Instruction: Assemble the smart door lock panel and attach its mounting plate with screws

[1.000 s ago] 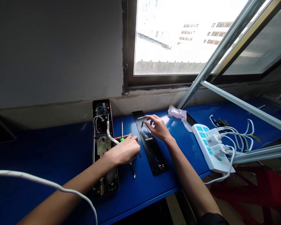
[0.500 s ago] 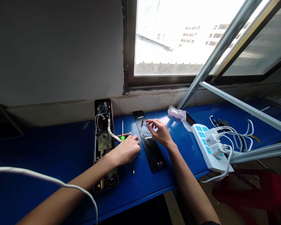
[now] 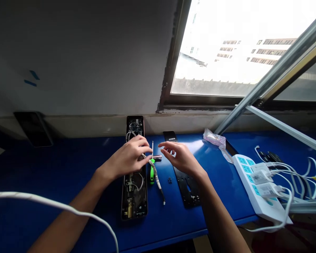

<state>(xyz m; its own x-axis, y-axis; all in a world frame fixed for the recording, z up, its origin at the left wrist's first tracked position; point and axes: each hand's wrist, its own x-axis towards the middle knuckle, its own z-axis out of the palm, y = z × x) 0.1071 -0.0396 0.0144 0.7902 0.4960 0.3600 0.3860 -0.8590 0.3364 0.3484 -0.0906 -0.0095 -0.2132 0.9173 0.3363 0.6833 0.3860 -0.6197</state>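
My left hand (image 3: 130,156) hovers over the open long black device housing (image 3: 133,207), thumb and fingers apart with no object visible between them. Just beyond its fingertips a white-wrapped cable (image 3: 155,172) runs out onto the table, ending in a small plug. Facing it, my right hand (image 3: 183,158) is above the black perforated plate (image 3: 188,188), its thumb and forefinger curved with a gap between them. A green-handled screwdriver (image 3: 152,172) lies between the housing and the plate. Several small black screws (image 3: 170,180) sit in a pile beside the plate.
A white power strip (image 3: 252,186) with plugged-in adapters and cables is at the right. Behind it slants a metal frame (image 3: 276,130). A pink-white packet (image 3: 214,137) lies near the wall. A dark phone-like panel (image 3: 33,129) leans at left. A white cable (image 3: 68,207) crosses the foreground.
My left hand has drawn back from the table beside the plate to over the housing, uncovering the screws and screwdriver handle. My right hand remains above the plate. The view has turned left.
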